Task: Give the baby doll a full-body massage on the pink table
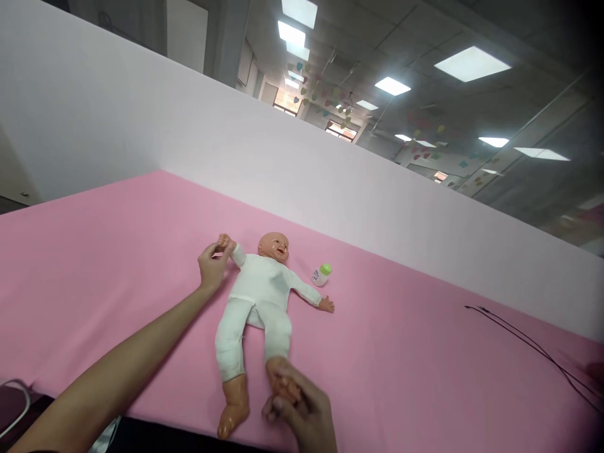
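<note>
Fingers of a person's left hand (212,267) are pinching the tiny hand (226,241) of a white-clad baby doll (262,281), while those of the right hand (311,410) are curling around one bare foot (275,375). The doll is lying on its back on a pink-covered table (401,352), where a green-capped bottle (322,275) is resting just beside its outstretched arm (306,290) and black cables (521,340) are trailing at right.
</note>
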Available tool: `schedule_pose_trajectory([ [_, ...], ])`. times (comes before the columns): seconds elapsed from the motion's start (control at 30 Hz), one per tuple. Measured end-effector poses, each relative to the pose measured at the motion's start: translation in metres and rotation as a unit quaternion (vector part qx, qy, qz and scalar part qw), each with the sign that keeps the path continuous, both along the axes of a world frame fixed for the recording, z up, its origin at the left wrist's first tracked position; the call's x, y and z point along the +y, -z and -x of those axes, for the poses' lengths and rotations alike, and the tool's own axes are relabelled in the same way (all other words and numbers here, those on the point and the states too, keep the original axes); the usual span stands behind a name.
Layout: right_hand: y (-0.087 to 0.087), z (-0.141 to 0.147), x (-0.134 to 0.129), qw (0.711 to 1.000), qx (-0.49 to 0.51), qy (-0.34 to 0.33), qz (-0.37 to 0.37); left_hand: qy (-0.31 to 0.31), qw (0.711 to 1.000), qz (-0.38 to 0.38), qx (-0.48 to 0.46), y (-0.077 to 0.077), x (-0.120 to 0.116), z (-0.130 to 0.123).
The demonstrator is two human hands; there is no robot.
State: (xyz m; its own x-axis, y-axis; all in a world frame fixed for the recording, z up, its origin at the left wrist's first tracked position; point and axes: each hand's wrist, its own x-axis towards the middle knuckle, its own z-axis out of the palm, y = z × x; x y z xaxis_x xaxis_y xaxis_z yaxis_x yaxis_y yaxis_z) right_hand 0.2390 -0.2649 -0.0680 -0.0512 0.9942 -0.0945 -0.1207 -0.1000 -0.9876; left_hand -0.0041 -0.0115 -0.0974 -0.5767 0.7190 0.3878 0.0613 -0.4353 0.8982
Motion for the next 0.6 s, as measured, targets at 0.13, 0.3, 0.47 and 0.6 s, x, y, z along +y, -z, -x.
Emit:
schedule_pose_trajectory([
  [0.13,-0.052,0.012,0.071,0.996,-0.064,-0.029,-0.051,0.098,0.963,-0.087,0.236,0.001,-0.015,-0.012],
  [0.3,-0.056,0.028,0.147,0.996,-0.057,0.018,-0.066,0.173,0.886,-0.145,0.405,0.005,-0.021,-0.013],
  [0.47,-0.047,0.019,0.111,0.995,-0.049,0.01,-0.08,0.145,0.958,-0.045,0.242,0.004,-0.013,-0.009],
  [0.6,-0.02,-0.004,0.034,0.997,0.016,-0.007,-0.08,0.032,0.99,0.077,0.11,0.003,-0.001,0.011],
])
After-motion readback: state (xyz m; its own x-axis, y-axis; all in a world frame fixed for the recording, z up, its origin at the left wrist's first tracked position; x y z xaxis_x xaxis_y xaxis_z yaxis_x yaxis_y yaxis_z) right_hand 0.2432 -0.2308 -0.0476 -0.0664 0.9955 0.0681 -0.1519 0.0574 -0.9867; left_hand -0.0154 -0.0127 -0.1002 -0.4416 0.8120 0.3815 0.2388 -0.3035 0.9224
